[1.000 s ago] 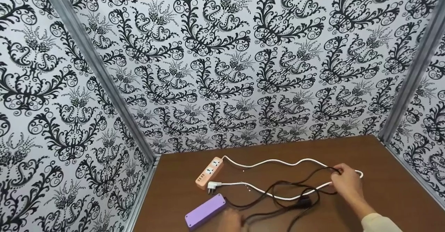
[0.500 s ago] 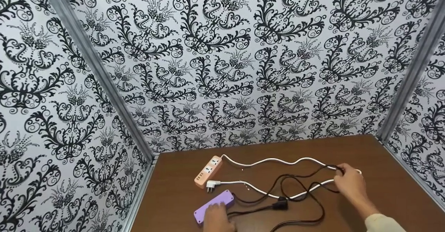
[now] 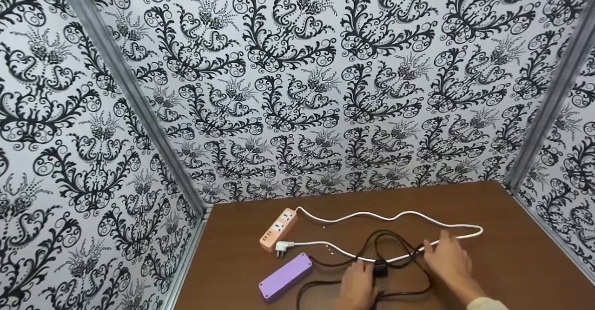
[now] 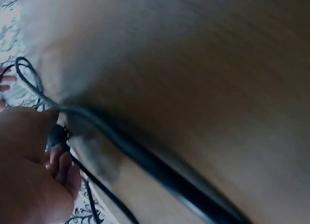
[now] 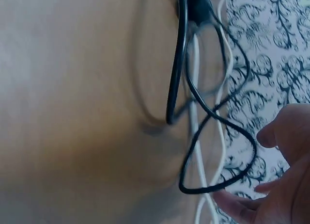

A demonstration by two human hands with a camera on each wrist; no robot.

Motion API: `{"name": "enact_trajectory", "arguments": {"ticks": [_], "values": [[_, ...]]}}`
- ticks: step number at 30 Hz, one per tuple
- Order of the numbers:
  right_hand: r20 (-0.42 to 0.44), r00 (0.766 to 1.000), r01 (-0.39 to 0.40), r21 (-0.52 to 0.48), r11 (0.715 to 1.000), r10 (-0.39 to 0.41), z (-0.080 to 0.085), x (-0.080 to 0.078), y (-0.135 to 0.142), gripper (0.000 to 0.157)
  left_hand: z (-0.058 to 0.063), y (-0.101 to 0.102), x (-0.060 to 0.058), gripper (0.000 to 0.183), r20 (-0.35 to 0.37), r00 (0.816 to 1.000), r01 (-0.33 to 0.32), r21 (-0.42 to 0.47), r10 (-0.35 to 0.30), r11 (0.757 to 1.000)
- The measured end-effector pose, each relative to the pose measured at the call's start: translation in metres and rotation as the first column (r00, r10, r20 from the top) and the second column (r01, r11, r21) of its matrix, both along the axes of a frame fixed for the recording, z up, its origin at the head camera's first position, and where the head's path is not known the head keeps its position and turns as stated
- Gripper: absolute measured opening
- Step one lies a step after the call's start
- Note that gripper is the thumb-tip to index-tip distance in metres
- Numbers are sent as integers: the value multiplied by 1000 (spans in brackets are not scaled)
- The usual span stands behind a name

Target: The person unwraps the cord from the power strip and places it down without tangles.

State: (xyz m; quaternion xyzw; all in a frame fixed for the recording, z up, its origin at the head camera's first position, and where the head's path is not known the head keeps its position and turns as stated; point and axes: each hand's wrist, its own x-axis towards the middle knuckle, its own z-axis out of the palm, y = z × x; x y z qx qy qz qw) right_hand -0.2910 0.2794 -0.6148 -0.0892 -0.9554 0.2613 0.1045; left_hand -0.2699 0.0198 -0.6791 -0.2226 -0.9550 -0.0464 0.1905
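Observation:
My left hand (image 3: 357, 286) grips the black plug (image 3: 380, 268) near the table's front; in the left wrist view its fingers curl round the plug (image 4: 57, 135). Black cable (image 5: 208, 190) runs from there in loose loops, crossing over a white cable (image 3: 362, 214). To the right, my right hand (image 3: 448, 260) is at the end of the black loops. Seen from the right wrist, its thumb and fingers (image 5: 232, 204) are spread apart, one fingertip by the black loop. The purple power strip (image 3: 286, 276), joined to the black cable, lies left of my left hand.
An orange-pink power strip (image 3: 270, 239) lies further back on the brown table (image 3: 232, 226), its white plug (image 3: 284, 247) beside it. Small white crumbs lie near the white cable. Patterned walls (image 3: 297, 115) with metal posts enclose the table's back and sides.
My left hand has left the purple power strip and moved right to the black plug. My right hand has let go of the cables at the far right and moved left and nearer.

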Motion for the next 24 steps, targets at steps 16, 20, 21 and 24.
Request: {"name": "enact_trajectory", "arguments": {"ticks": [16,20,21,24], "values": [[-351,668,-299,682,668,657,-35,1,-25,30,11,-40,4,19,-153,983,168,476,-107,863],[-324,691,-301,684,665,646,-42,3,-22,30,2,-64,7,17,-131,989,133,585,-69,800],[-324,702,-296,678,673,634,-43,3,-21,29,-1,-70,9,17,-87,994,99,600,-58,793],[-347,720,-270,658,703,601,-46,4,-19,27,-8,-87,13,21,71,997,-40,612,-4,790]]}}
